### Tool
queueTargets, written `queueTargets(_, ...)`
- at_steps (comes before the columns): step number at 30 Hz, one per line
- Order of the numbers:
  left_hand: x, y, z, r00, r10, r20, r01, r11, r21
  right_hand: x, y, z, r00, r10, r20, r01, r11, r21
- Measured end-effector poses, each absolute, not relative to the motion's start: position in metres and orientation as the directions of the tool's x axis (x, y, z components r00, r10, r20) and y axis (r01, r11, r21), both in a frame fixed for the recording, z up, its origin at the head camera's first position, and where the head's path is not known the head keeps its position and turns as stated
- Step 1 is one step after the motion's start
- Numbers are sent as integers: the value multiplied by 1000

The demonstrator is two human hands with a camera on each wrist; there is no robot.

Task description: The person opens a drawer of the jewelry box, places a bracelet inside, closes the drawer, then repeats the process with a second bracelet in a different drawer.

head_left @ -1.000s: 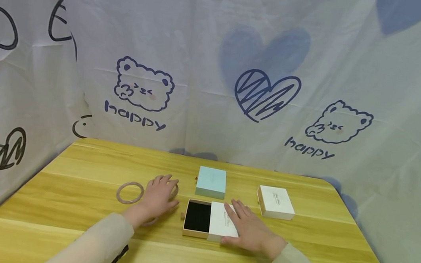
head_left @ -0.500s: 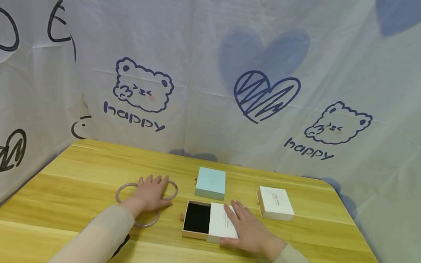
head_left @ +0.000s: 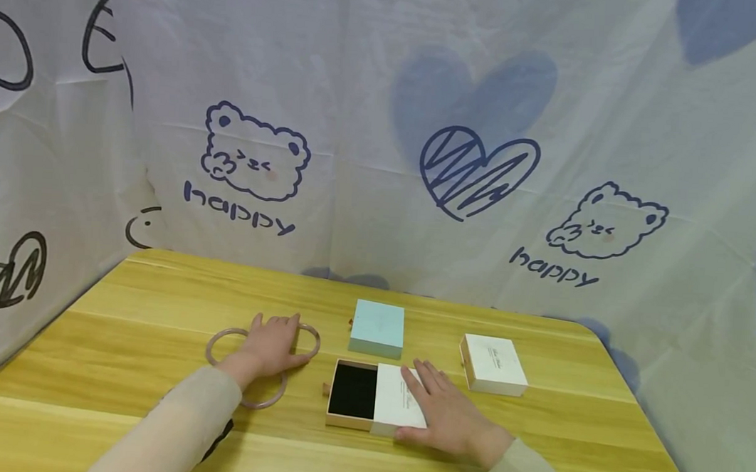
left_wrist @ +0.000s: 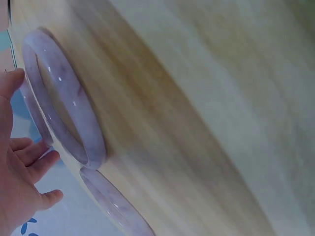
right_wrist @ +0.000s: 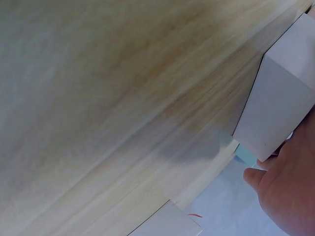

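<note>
In the head view, my left hand (head_left: 269, 348) reaches over three pale purple bangles at the left. Its thumb and fingers pinch the rear right bangle (head_left: 317, 340) across its sides. A near bangle (head_left: 265, 405) and a left bangle (head_left: 212, 341) lie partly behind the hand and wrist; the left wrist view shows a bangle (left_wrist: 64, 78) up close. My right hand (head_left: 448, 414) grips the sleeve of a white drawer box (head_left: 390, 400), thumb at the near edge, fingers over the far side. Its drawer (head_left: 352, 391) sticks out leftward, showing a black lining.
A light blue box (head_left: 376, 327) stands behind the white drawer box. Another white box (head_left: 494, 363) is at the right. All rest on a yellow wood-grain table (head_left: 129, 323), with a printed cloth (head_left: 358, 121) hanging behind.
My left hand has moved slightly left and back, and its fingers have drawn in onto the rear right bangle. The right hand and the boxes stay put.
</note>
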State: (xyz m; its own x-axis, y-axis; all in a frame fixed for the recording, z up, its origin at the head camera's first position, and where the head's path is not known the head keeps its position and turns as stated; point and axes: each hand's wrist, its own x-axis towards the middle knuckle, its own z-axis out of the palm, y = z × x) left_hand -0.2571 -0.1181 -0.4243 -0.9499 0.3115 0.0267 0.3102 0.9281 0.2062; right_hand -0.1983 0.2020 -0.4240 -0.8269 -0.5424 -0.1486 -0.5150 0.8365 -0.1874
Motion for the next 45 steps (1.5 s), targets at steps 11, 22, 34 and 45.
queueTargets(11,-265,-121,-427,-947,293,133,320,901,294,-198,203,-427,-824,-551,-134,-529,832,-167)
queueTargets(22,-253,-118,-421,-912,386,135,401,780,480,-199,203,-429,-824,-554,-122,-533,830,-164)
queueTargets(34,-246,-110,-425,-831,519,200,546,694,469,-199,203,-431,-826,-550,-123,-530,833,-159)
queueTargets(45,-234,-100,-417,-795,577,187,582,641,500,-197,202,-430,-819,-564,-106,-546,822,-159)
